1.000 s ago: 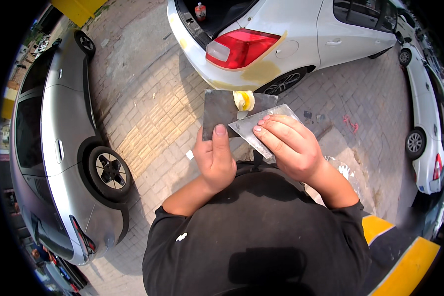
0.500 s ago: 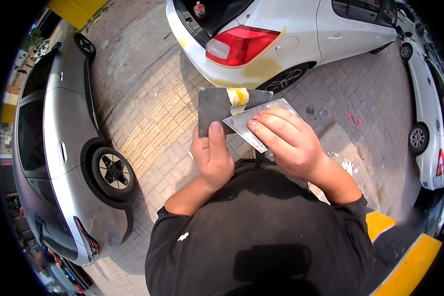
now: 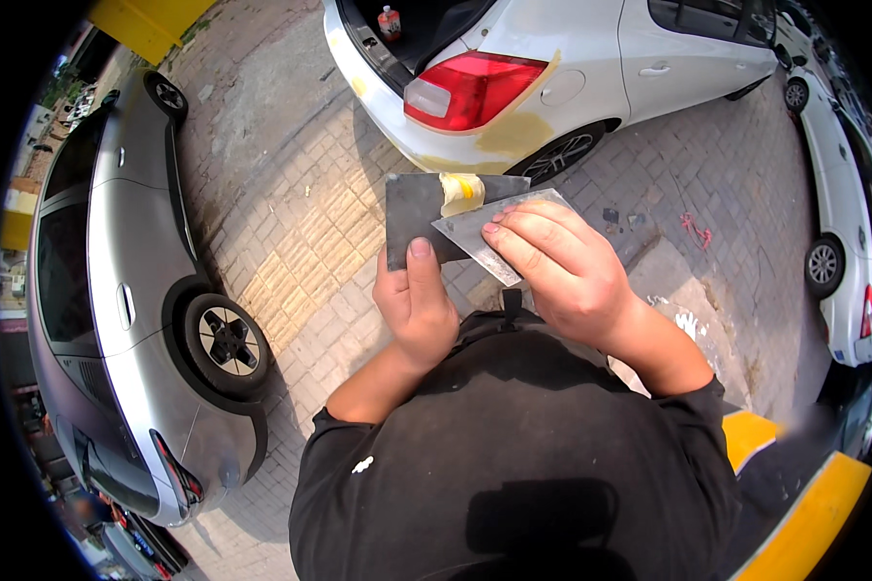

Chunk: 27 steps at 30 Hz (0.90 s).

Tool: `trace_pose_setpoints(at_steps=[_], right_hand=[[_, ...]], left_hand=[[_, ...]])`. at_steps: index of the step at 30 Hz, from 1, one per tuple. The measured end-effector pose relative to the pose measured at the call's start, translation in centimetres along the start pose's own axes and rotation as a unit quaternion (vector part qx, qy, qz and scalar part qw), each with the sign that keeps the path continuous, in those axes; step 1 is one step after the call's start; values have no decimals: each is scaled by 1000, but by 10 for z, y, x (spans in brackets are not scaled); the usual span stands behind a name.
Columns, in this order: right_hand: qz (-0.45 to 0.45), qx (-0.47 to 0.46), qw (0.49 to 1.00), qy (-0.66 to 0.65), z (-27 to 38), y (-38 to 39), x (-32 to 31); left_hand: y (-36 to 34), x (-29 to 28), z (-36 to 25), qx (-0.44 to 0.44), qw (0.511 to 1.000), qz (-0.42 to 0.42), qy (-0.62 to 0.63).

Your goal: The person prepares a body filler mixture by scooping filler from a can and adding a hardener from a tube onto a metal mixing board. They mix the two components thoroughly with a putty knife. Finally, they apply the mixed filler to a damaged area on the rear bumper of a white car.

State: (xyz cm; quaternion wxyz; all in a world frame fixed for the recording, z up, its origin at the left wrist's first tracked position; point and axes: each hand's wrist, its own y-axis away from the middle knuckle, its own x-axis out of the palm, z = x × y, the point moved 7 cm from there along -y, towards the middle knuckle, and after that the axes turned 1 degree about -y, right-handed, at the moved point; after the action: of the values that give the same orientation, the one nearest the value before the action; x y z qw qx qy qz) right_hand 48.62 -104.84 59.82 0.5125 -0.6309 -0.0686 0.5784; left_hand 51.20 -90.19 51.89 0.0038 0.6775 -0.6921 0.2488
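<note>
My left hand (image 3: 417, 312) grips a dark grey flat plate (image 3: 410, 206), thumb on its face. A lump of cream filler with a yellow streak (image 3: 462, 194) sits near the plate's upper edge. My right hand (image 3: 572, 286) holds a lighter metal spreader (image 3: 465, 232) at a slant, fingertips on top. The spreader overlaps the right part of the plate, just below the lump; whether they touch is unclear.
Ahead, a white car (image 3: 576, 53) with an open rear and yellowish patches (image 3: 509, 136). A silver car (image 3: 136, 387) stands left, more white cars (image 3: 833, 194) right. Paving (image 3: 310, 223) lies below; a yellow-and-black raised edge (image 3: 799, 513) is at lower right.
Both hands, with plate and spreader, have shifted slightly left in the view. The spreader has risen a little, and the filler lump looks somewhat more spread out.
</note>
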Motion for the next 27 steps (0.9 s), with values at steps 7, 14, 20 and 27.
trace_pose_setpoints(at_steps=[7, 14, 20, 27], right_hand=[[-7, 0, 1000, -4, 2, -1, 1], [-13, 9, 1000, -9, 0, -1, 2], [-23, 6, 1000, -13, 1, -2, 1], [-26, 16, 999, -16, 0, -3, 0]], left_hand=[[-2, 3, -5, 17, 1000, 8, 15], [2, -1, -2, 19, 1000, 5, -4], [2, 3, -8, 26, 1000, 12, 7], [2, 6, -13, 47, 999, 8, -13]])
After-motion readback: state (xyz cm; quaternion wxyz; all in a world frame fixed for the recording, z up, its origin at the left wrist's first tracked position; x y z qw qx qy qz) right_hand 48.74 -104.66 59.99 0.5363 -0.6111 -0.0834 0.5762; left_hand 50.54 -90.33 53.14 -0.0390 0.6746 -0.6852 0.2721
